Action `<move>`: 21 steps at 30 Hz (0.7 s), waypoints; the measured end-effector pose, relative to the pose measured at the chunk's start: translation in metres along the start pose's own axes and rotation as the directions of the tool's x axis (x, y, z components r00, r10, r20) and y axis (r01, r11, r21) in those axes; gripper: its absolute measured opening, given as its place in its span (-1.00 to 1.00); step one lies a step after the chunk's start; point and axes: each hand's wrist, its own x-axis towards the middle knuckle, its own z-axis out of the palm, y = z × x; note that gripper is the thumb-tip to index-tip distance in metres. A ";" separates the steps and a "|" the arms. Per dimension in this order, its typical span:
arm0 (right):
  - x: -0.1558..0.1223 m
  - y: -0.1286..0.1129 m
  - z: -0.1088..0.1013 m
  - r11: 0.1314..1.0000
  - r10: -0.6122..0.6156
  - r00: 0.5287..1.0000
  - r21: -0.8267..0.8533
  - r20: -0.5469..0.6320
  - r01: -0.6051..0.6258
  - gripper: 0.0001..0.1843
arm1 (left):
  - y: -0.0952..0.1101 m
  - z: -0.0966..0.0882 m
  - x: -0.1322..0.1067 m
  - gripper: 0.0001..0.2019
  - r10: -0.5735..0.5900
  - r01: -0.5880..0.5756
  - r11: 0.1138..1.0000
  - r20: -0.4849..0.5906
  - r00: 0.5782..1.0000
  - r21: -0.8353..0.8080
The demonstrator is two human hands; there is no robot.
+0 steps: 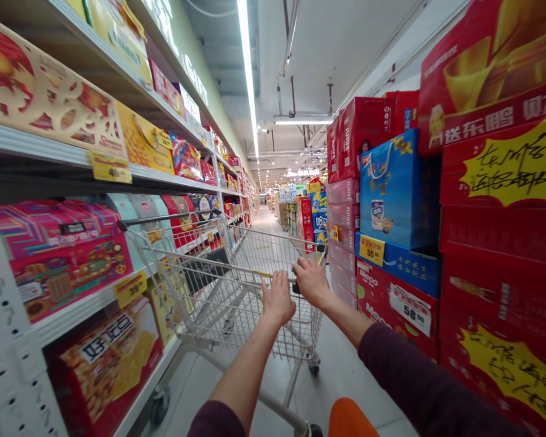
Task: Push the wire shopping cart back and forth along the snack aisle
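A wire shopping cart (200,267) stands at an angle across the aisle, with nothing visible in its basket. Its handle bar (173,217) is at the far left, close to the shelves. My left hand (279,298) lies at the near rim with its fingers stretched out and close together, pointing forward over the wire; whether the palm presses on the rim is hidden. My right hand (312,283) is closed round the black corner piece at the cart's right end, its fingers bent over the rim.
Shelves of boxed snacks (59,255) line the left, close to the cart. On the right, stacked red drink cartons (500,267) and a blue gift box (388,191) rise beside my right arm. A tiled aisle (273,221) runs ahead. Something orange (351,419) shows at the bottom.
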 end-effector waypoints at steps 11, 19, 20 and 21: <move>-0.005 0.007 -0.003 0.999 0.053 0.998 -0.008 0.041 -0.053 -0.69 | -0.013 0.001 0.000 -0.29 0.061 -0.061 0.998 -0.005 0.998 0.027; -0.008 0.001 0.000 0.999 -0.040 0.997 0.024 0.067 0.039 -0.68 | -0.019 0.004 0.000 -0.27 0.091 -0.091 0.995 -0.013 0.996 0.039; -0.009 0.003 -0.001 0.999 -0.025 0.997 0.024 0.075 0.023 -0.69 | -0.019 0.003 0.000 -0.27 0.093 -0.093 0.995 -0.009 0.996 0.038; -0.009 0.005 -0.003 1.000 -0.008 0.997 0.020 0.080 0.006 -0.69 | -0.018 0.003 -0.001 -0.27 0.092 -0.092 0.995 -0.003 0.996 0.035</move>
